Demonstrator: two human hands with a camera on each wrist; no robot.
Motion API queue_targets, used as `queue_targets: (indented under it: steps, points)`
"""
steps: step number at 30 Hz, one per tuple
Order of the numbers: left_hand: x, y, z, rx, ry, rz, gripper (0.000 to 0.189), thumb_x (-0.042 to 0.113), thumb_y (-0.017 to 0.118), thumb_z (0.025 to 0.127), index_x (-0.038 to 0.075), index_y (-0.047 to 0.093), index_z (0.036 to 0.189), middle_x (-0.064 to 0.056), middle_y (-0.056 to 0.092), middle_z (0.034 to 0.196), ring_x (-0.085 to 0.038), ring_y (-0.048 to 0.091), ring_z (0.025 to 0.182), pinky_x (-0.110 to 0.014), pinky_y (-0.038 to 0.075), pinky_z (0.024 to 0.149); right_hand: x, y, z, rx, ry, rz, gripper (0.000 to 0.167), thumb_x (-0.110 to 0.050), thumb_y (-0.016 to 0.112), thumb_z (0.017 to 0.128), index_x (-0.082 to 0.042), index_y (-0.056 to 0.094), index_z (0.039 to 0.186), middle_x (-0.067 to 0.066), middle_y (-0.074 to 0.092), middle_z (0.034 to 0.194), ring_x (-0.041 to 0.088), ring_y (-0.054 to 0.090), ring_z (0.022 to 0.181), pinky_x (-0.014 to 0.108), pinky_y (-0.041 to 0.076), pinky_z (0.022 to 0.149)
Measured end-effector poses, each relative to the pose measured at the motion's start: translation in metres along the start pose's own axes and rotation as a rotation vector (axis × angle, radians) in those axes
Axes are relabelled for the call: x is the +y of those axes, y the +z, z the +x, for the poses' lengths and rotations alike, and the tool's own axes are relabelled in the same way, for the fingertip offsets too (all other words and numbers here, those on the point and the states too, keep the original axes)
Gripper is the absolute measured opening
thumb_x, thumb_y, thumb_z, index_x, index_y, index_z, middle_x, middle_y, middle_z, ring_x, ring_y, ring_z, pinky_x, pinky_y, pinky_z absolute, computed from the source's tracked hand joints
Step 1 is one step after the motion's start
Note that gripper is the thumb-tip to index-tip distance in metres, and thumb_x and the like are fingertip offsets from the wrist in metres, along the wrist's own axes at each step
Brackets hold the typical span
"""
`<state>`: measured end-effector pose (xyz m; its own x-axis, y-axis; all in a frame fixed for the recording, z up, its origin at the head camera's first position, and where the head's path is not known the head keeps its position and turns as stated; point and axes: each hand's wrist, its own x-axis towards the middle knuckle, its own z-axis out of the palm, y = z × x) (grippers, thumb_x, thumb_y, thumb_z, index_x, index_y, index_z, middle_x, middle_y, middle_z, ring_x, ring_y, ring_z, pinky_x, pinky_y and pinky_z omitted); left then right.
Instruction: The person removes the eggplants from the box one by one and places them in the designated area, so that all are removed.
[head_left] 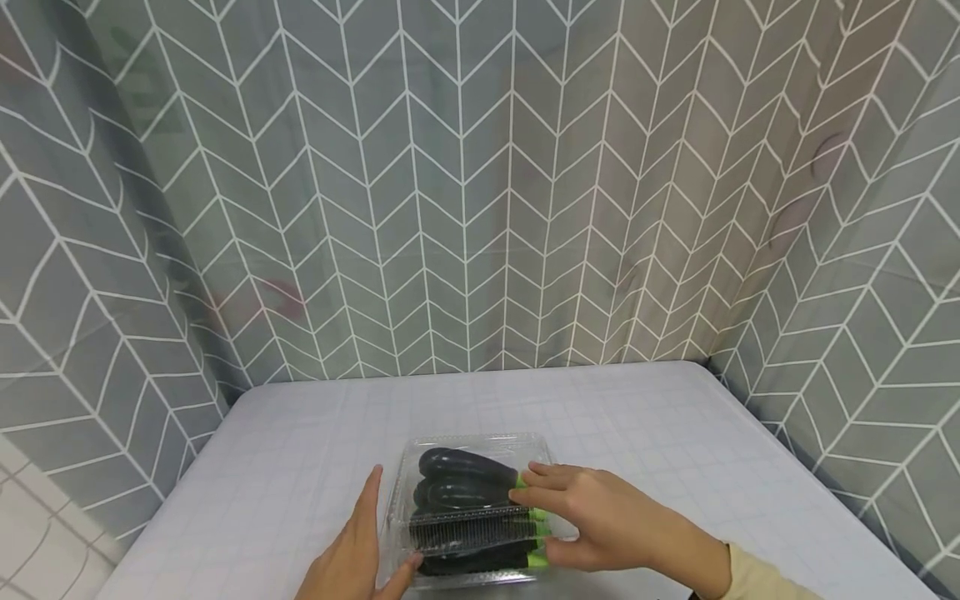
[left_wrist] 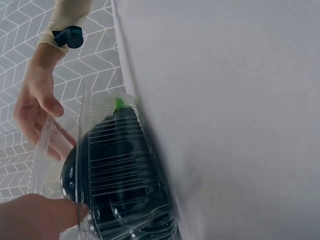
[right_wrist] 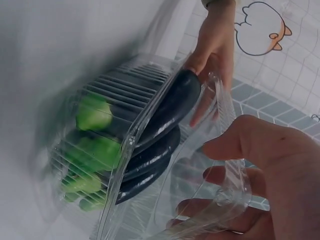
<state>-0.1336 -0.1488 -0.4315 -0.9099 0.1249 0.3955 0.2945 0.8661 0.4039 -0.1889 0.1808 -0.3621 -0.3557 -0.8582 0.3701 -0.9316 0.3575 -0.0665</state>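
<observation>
A clear plastic clamshell container sits on the table, its ribbed base holding several dark eggplants with green stem ends. The hinged lid stands partly raised over them. At the container's right side, my right hand grips the lid's edge, thumb on one face and fingers behind the plastic. My left hand is at the left side, fingers straight along the container. In the left wrist view its thumb touches the base's rim beside the eggplants.
A white cloth covers the table around the container. Behind and at both sides hangs a grey curtain with white chevron lines. A dark band with a small device is on the right wrist.
</observation>
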Motion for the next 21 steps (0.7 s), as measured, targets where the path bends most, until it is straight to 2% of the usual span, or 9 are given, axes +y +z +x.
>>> queue_targets:
  steps: [3, 5, 7, 11, 16, 21]
  points:
    - [-0.001, -0.001, 0.003, -0.091, -0.114, -0.031, 0.120, 0.061, 0.084, 0.079, 0.005, 0.016, 0.161, -0.028, 0.063, 0.134, -0.031, 0.073, 0.084, -0.036, 0.052, 0.050, 0.003, -0.001, 0.000, 0.013, -0.010, 0.000, 0.055, -0.010, 0.077, 0.080, -0.005, 0.068, 0.134, 0.015, 0.068, 0.132, 0.034, 0.063, 0.125, 0.044, 0.060, 0.088]
    - [-0.003, -0.001, 0.005, -0.119, -0.150, -0.042, 0.119, 0.065, 0.083, 0.077, 0.003, 0.022, 0.159, -0.027, 0.064, 0.132, -0.030, 0.073, 0.078, -0.038, 0.052, 0.049, 0.005, -0.001, 0.001, 0.030, -0.017, 0.003, 0.055, -0.009, 0.076, 0.080, -0.006, 0.068, 0.134, 0.015, 0.069, 0.132, 0.032, 0.064, 0.124, 0.041, 0.060, 0.085]
    - [-0.006, 0.000, 0.006, -0.137, -0.168, -0.053, 0.116, 0.066, 0.083, 0.077, 0.003, 0.028, 0.157, -0.025, 0.065, 0.132, -0.031, 0.074, 0.081, -0.043, 0.056, 0.053, 0.008, -0.002, 0.002, 0.054, -0.029, 0.009, 0.055, -0.008, 0.075, 0.080, -0.006, 0.067, 0.134, 0.014, 0.069, 0.131, 0.031, 0.065, 0.123, 0.034, 0.060, 0.081]
    - [-0.011, 0.001, 0.006, -0.176, -0.172, -0.092, 0.109, 0.067, 0.080, 0.079, 0.003, 0.038, 0.156, -0.022, 0.065, 0.132, -0.035, 0.073, 0.089, -0.056, 0.060, 0.067, 0.012, -0.005, 0.004, 0.086, -0.022, 0.048, 0.054, -0.006, 0.072, 0.082, -0.009, 0.066, 0.136, 0.011, 0.069, 0.131, 0.026, 0.067, 0.120, 0.023, 0.054, 0.075]
    - [-0.015, 0.002, 0.008, -0.221, -0.134, -0.084, 0.099, 0.067, 0.075, 0.083, 0.006, 0.047, 0.156, -0.024, 0.054, 0.148, -0.049, 0.069, 0.104, -0.066, 0.057, 0.075, 0.016, -0.008, 0.008, 0.085, 0.020, 0.088, 0.052, -0.008, 0.070, 0.087, -0.012, 0.065, 0.139, 0.007, 0.069, 0.131, 0.019, 0.069, 0.114, 0.030, 0.059, 0.078]
    - [-0.017, 0.003, 0.009, -0.226, -0.089, -0.054, 0.089, 0.067, 0.072, 0.086, 0.007, 0.057, 0.149, -0.020, 0.054, 0.149, -0.048, 0.065, 0.114, -0.065, 0.057, 0.078, 0.020, -0.011, 0.013, 0.106, 0.041, 0.088, 0.049, -0.009, 0.070, 0.087, -0.007, 0.067, 0.137, 0.004, 0.070, 0.130, 0.015, 0.070, 0.111, 0.035, 0.060, 0.084]
